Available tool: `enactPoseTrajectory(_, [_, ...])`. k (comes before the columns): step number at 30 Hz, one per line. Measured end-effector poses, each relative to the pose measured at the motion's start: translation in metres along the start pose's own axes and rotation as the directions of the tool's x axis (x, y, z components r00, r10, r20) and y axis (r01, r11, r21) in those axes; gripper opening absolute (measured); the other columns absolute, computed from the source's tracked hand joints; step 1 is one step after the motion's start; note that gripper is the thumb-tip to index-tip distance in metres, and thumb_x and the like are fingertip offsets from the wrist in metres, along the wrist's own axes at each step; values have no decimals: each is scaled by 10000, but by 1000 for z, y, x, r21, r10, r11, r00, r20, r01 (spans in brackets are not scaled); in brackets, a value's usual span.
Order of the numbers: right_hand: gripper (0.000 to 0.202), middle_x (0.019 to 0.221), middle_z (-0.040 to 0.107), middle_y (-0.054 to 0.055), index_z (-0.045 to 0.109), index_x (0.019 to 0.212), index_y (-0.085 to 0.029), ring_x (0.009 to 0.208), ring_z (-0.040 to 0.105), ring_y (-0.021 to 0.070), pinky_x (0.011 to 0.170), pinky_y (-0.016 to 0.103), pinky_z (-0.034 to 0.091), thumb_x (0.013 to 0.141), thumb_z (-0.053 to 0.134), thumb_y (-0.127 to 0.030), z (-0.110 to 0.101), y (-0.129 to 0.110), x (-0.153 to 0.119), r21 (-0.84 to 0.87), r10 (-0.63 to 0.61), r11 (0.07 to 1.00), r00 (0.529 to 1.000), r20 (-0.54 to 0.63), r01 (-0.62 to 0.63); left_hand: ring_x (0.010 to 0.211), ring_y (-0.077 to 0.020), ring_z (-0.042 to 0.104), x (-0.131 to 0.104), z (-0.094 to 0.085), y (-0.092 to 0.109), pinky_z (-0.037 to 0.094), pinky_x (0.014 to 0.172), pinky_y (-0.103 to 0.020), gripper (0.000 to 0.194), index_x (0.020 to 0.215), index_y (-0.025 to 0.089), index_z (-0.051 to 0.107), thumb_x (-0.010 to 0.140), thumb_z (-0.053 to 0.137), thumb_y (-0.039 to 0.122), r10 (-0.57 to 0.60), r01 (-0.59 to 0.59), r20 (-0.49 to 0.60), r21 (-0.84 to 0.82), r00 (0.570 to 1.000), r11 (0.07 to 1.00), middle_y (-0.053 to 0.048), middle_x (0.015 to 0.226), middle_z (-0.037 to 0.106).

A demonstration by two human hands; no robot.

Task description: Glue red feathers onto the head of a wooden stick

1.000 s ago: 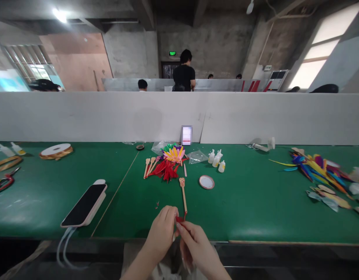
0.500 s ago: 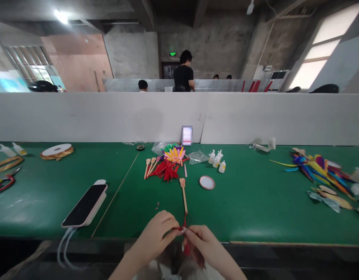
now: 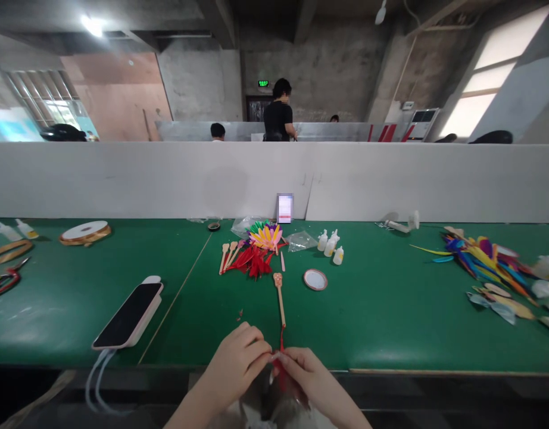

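Observation:
Near the table's front edge, my left hand (image 3: pixel 244 362) and my right hand (image 3: pixel 306 370) meet with fingertips pinched on a red tassel (image 3: pixel 281 376). Its strands hang below the fingers, partly blurred. A red cord runs up from it to a wooden stick (image 3: pixel 281 301) with a paw-shaped head, lying on the green table. Beyond the stick are red tassels (image 3: pixel 255 263), colourful feathers (image 3: pixel 266 236) and several more wooden sticks (image 3: pixel 230 256).
The green table (image 3: pixel 381 310) also holds a phone (image 3: pixel 130 314) with a cable, a small round dish (image 3: pixel 315 279), glue bottles (image 3: pixel 330 244), a ribbon roll (image 3: pixel 85 232) and a feather pile (image 3: pixel 484 256). A person (image 3: pixel 278 113) stands behind the white partition (image 3: pixel 144 179).
My fingertips have shifted slightly on the red tassel, and the left fingers sit a little farther left. The whole view has moved a little.

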State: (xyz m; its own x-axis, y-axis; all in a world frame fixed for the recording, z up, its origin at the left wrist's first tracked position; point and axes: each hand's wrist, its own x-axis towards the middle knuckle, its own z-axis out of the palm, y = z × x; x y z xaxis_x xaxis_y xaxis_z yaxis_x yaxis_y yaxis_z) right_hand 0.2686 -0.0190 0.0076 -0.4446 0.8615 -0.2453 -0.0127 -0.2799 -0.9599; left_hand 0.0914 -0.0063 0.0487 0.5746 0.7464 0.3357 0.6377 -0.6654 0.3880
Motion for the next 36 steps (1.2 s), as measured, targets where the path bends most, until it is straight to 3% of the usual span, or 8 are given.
enactPoseTrajectory(6, [536,382,358,-94,494,644,-169,290,289,46,299,179,181,758,433,-689,-3,-6,-5,-150,8,989,1000,14,-6,739,-140,510,-3,4,1,409,650,-251,123,758,190,568,851,491,167,7,-8,14,47,1000,999,-6,775,588])
enactPoseTrajectory(13, [575,416,419,-73,558,683,-124,301,329,39,313,168,242,686,521,-698,-2,-11,-7,-36,66,997,997,50,-64,716,-128,521,-9,13,6,412,625,-230,180,712,181,513,872,439,143,-78,75,-50,-57,996,996,-11,737,554])
enactPoseTrajectory(18, [546,368,410,-86,551,679,-124,277,304,35,298,158,239,680,560,-670,0,-5,-6,30,33,999,999,38,-34,692,-122,521,-9,15,16,421,617,-226,214,692,180,500,882,408,149,-123,105,-184,-104,975,989,-19,727,539])
enactPoseTrajectory(24, [550,373,438,-79,556,711,-122,271,330,38,303,159,260,681,561,-671,6,-2,-2,90,2,996,997,71,-8,652,-123,522,-6,20,23,435,586,-220,222,696,187,499,893,398,195,-210,149,-337,-198,918,969,-21,698,525])
enactPoseTrajectory(27, [546,359,432,-81,543,711,-134,262,317,42,295,162,252,677,555,-678,9,-2,-3,89,24,995,995,95,-33,625,-110,513,-4,19,20,429,561,-206,230,686,184,496,897,415,227,-281,212,-269,-259,921,942,-10,692,512])
enactPoseTrajectory(30, [539,367,403,-84,515,675,-152,279,332,51,299,165,244,692,522,-690,6,0,-6,-9,26,1000,1000,8,-26,715,-119,534,-1,10,17,448,653,-221,208,711,179,523,893,430,221,-244,220,-111,-189,963,957,-16,759,531])
enactPoseTrajectory(33, [494,392,389,-72,491,627,-166,300,344,64,312,179,235,758,474,-642,-1,1,-9,-171,4,985,997,-71,-16,847,-154,539,0,2,14,447,748,-268,118,864,202,584,864,472,164,-123,124,68,-19,990,992,-30,888,555])
enactPoseTrajectory(36, [389,408,397,-55,510,603,-167,327,370,82,345,197,237,843,434,-465,-8,-2,-12,-369,-23,929,996,-81,-9,829,-183,538,-3,5,9,440,702,-290,215,995,221,579,822,512,112,-43,3,202,196,979,981,-34,903,575])
